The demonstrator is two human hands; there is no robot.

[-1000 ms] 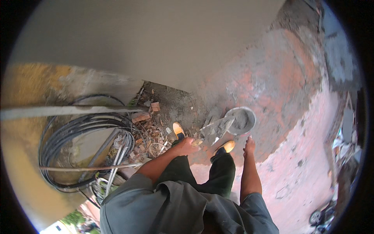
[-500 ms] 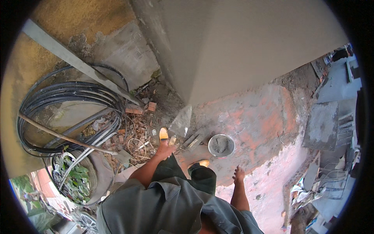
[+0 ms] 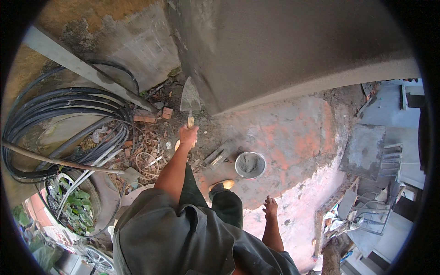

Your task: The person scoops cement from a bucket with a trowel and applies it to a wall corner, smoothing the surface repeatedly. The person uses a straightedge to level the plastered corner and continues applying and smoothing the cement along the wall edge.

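Observation:
My left hand (image 3: 187,136) is closed around the wooden handle of a pointed masonry trowel (image 3: 190,98). Its blade, smeared with grey mortar, points away from me near the foot of a grey plastered wall (image 3: 293,50). Out to the right, my right hand (image 3: 270,207) hangs free with its fingers apart and loosely curled. Between the two hands, farther forward, a round bucket (image 3: 250,165) of grey mortar rests on the ground. One yellow shoe (image 3: 222,184) shows just left of the bucket; the other is mostly hidden by my left forearm.
Coiled black hose (image 3: 68,105) and a long slanting beam (image 3: 87,68) stand at the left. Brick pieces (image 3: 145,115) and dry debris lie near my left foot. Wood strips (image 3: 217,157) lie beside the bucket. A planter (image 3: 73,201) is lower left; boards and scrap (image 3: 363,151) fill the right.
My left hand has reached forward and slightly left with the trowel, whose blade now points more straight ahead, nearer the wall corner. The view has shifted; my right hand still hangs free.

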